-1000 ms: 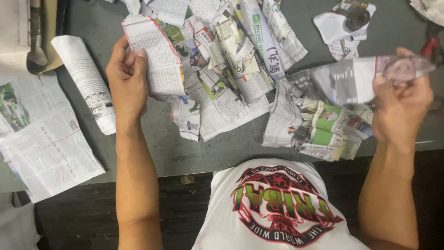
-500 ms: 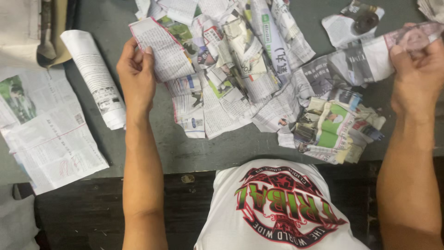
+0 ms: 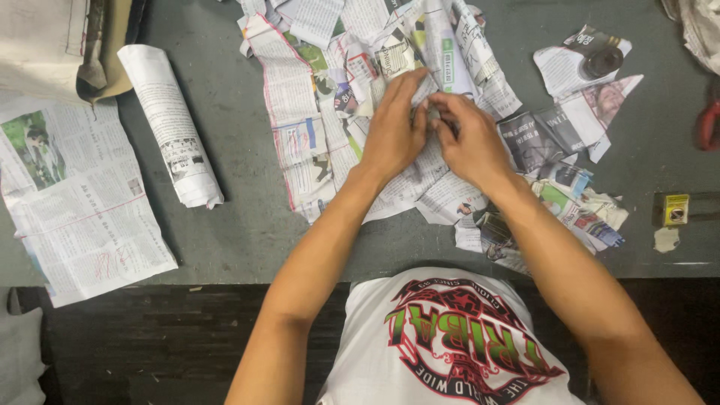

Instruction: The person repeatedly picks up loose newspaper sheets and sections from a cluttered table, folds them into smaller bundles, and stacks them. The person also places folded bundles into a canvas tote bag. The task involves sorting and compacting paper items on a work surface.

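- Nearest you, your forearms run up from the edge of the grey table (image 3: pixel 247 225) and meet over the middle of the paper heap.
- Your left hand (image 3: pixel 395 129) lies palm down on the torn newspaper pieces (image 3: pixel 337 112), fingers stretched forward and lightly curled, their tips pinching a small bit of paper at the top of the heap. It is half closed, not a fist.
- Your right hand (image 3: pixel 471 141) sits just beside it, the fingertips of both hands touching. Its fingers are bent onto the same small bit of paper; how firm the hold is I cannot tell, since the knuckles hide it.
- That small bit lies between your two hands, on the heap, in the centre of the table.
- Judging from the spread of strips and scraps to both sides of your hands, a good deal of tearing or sorting looks done.
- To your right, more crumpled coloured scraps (image 3: pixel 581 206) lie loose near the table edge.
- To your left, a rolled newspaper (image 3: pixel 171 124) lies whole, and a flat open newspaper sheet (image 3: pixel 71 195) beside it shows no tears; both look untouched, so that much seems left.
- Farthest off, a small dark round object (image 3: pixel 602 61) rests on a scrap at the upper right.
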